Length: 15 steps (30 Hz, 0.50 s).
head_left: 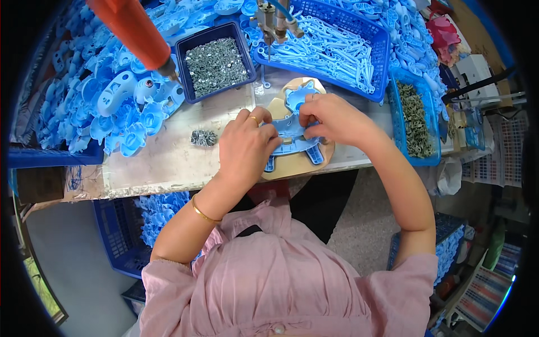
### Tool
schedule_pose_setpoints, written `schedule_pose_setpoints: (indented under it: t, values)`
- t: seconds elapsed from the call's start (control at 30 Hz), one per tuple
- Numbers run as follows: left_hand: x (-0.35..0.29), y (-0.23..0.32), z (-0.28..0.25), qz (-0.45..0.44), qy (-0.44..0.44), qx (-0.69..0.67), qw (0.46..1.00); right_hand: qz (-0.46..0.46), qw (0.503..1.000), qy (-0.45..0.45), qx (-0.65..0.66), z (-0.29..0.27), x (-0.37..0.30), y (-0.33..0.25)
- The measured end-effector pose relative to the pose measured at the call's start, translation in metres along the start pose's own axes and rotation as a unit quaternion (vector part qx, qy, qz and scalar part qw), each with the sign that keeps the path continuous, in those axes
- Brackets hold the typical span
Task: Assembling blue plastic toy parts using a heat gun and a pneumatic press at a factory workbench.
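A light-blue plastic toy shell [290,128] lies hollow side up on a tan shaped fixture [293,167] at the table's front edge. My left hand [242,143] is at the shell's left side, its fingers curled and closed on the rim. From the right, my right hand [338,121] reaches over the shell with bent fingers pinched together above its middle. Whatever lies between those right fingertips is hidden. Left of my left hand sits a small heap of metal screws [203,137] on the tabletop.
Behind stand a dark bin of screws [218,66] and a blue basket of light-blue plastic rods [331,50]. A blue tray of small metal parts [415,121] is at right. Blue shells [120,106] pile up left. An orange screwdriver [132,33] and a metal nozzle tool [276,25] hang overhead.
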<state>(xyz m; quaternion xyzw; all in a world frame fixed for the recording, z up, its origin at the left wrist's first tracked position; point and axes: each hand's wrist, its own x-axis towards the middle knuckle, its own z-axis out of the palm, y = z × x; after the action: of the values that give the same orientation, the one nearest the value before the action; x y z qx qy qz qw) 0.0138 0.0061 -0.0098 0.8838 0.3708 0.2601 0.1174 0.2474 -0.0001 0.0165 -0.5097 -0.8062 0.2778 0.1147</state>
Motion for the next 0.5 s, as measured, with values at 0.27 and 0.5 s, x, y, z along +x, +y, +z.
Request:
schedule_pose_setpoints:
  t: [0.27, 0.5]
  values:
    - [0.004, 0.0, -0.002, -0.01, -0.031, 0.041, 0.999, 0.091, 0.989, -0.069, -0.091, -0.003, 0.012, -0.023]
    - [-0.004, -0.002, 0.001, 0.013, -0.004, 0.035, 0.999, -0.196, 0.848, 0.466, 0.159, -0.032, 0.111, -0.144]
